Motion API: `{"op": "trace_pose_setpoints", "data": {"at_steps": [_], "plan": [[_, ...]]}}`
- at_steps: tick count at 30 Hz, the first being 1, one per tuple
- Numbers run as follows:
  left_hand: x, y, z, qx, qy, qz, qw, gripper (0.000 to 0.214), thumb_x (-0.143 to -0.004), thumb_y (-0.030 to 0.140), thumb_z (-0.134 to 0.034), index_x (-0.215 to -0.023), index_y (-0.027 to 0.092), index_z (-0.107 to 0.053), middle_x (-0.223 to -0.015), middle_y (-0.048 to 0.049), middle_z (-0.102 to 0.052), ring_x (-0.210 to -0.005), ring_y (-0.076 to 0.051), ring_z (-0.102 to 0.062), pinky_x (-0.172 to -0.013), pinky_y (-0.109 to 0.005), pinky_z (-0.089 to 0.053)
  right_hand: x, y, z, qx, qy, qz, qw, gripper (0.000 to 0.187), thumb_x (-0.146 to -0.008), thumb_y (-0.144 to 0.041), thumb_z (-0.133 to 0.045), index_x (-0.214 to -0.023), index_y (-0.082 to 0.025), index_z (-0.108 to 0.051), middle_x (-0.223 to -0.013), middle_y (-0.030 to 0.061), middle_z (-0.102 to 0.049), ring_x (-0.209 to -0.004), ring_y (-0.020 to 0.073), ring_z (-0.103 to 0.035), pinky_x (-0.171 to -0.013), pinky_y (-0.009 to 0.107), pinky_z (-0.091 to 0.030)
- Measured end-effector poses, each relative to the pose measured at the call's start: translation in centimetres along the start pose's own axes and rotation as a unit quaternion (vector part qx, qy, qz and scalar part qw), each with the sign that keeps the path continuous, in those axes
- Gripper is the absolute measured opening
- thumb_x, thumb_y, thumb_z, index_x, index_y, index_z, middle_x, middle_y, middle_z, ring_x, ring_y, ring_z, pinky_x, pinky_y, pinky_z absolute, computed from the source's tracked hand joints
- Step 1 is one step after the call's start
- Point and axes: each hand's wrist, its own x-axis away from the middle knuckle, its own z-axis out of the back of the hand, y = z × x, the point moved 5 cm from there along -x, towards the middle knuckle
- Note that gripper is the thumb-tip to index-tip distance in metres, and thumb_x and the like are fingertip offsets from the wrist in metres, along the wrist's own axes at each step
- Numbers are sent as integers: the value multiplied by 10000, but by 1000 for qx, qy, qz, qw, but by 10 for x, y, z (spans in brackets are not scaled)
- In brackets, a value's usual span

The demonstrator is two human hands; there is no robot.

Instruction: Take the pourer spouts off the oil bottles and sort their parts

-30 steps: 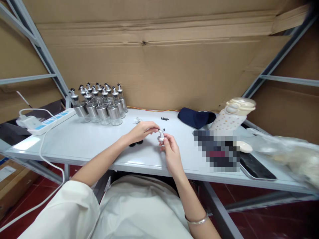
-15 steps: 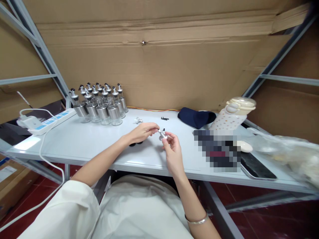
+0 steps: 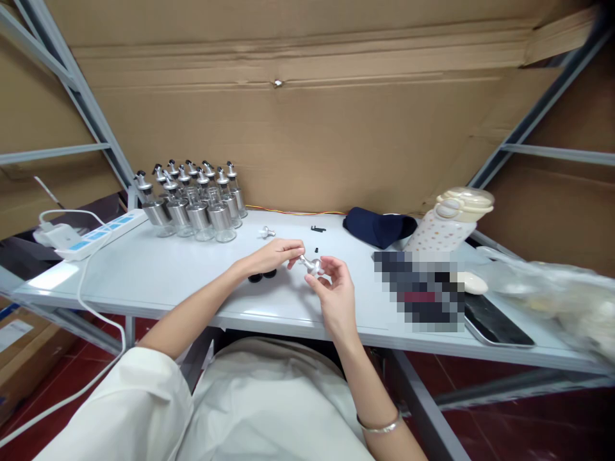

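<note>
Metal spout (image 3: 311, 264) lay crosswise, narrow end pinched by left hand (image 3: 277, 255), wide end held by right hand (image 3: 338, 293).

A white tabletop (image 3: 125, 282) with a metal-trimmed front edge carries everything here. Toward its back left stands a tight cluster of glass bottles (image 3: 196, 218) with steel bands, most topped with pourers, and a white power strip (image 3: 118, 225) lies slantwise beside them. Around the middle are a loose pourer (image 3: 268, 233) on its side, two round black pieces (image 3: 270, 273), some thin black parts (image 3: 318, 229) and one tiny black bit (image 3: 316, 250) — all directly on the surface. Farther right sit a navy cap (image 3: 379, 227), a dotted drinking bottle (image 3: 439, 234), a dark-faced slab (image 3: 497, 320) and a clear plastic bag (image 3: 552, 298) — a pixelated patch hides what lies between.
</note>
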Motion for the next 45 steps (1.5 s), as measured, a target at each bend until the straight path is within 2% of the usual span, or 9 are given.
{"op": "trace_pose_setpoints", "data": {"at_steps": [6, 13, 17, 21, 24, 28, 34, 41, 45], "plan": [[0, 1, -1, 12, -5, 11, 1000, 409, -895, 462, -370, -616, 165, -411, -574, 41, -426, -566, -96, -400, -622, -231, -337, 0, -1, 0, 31, -6, 9, 999, 342, -603, -244, -706, -906, -219, -551, -929, 25, -570, -853, 170, -519, -660, 272, -428], [1, -1, 4, 15, 19, 38, 999, 480, -863, 512, -404, -538, 159, -396, -495, 45, -384, -479, -73, -324, -527, -230, -281, 2, 4, -11, 58, -105, -21, 993, 323, -776, -402, -581, -1045, -223, -580, -878, 34, -637, -801, 176, -571, -729, 311, -430], [1, 0, 6, 10, 12, 39, 999, 477, -844, 520, -438, -538, 154, -426, -499, 41, -411, -487, -73, -345, -530, -225, -293, 2, 5, -13, 75, -112, -25, 991, 338, -762, -424, -595, -1032, -220, -603, -894, 36, -636, -785, 174, -566, -707, 301, -439], [3, -1, 12, 8, -34, 43, 998, 481, -863, 558, -367, -628, 155, -483, -549, 26, -485, -541, -93, -430, -581, -226, -353, 3, 6, -14, 92, -108, -37, 989, 315, -710, -409, -651, -945, -209, -589, -810, 5, -591, -664, 140, -528, -649, 282, -430], [8, -11, 22, -26, -74, 95, 992, 469, -866, 571, -342, -734, 156, -516, -594, 16, -521, -568, -110, -479, -592, -233, -377, 2, 5, -10, 79, -73, -37, 994, 308, -709, -426, -645, -910, -207, -565, -851, 17, -599, -705, 146, -534, -675, 286, -429], [17, -26, 34, -104, -120, 149, 976, 344, -657, 431, -690, -830, 166, -555, -765, 8, -586, -637, -111, -522, -570, -202, -376, 1, 6, -6, 46, -35, -49, 997, 311, -702, -449, -641, -870, -206, -544, -824, 26, -629, -718, 162, -560, -682, 300, -433], [22, -37, 32, -73, -169, 144, 972, 269, -546, 183, -717, -793, 172, -610, -701, 34, -590, -632, -113, -534, -572, -194, -401, 2, 8, -8, -11, -42, -52, 998, 268, -695, -394, -662, -827, -217, -510, -820, 21, -644, -766, 183, -621, -715, 316, -446], [14, -17, 31, 43, -92, 85, 991, 263, -678, 221, -684, -927, 149, -639, -717, 0, -635, -657, -105, -577, -630, -212, -433, 2, 1, -8, 12, -52, -30, 998, 218, -692, -381, -673, -739, -197, -565, -801, 8, -605, -744, 150, -569, -713, 280, -436], [12, -5, 26, 146, -46, 81, 985, 273, -642, 227, -741, -868, 130, -624, -804, -34, -662, -732, -124, -615, -734, -272, -475, 3, -3, -6, 23, -38, -11, 999, 201, -751, -394, -615, -795, -200, -587, -733, -6, -590, -663, 131, -523, -652, 264, -415]]}}
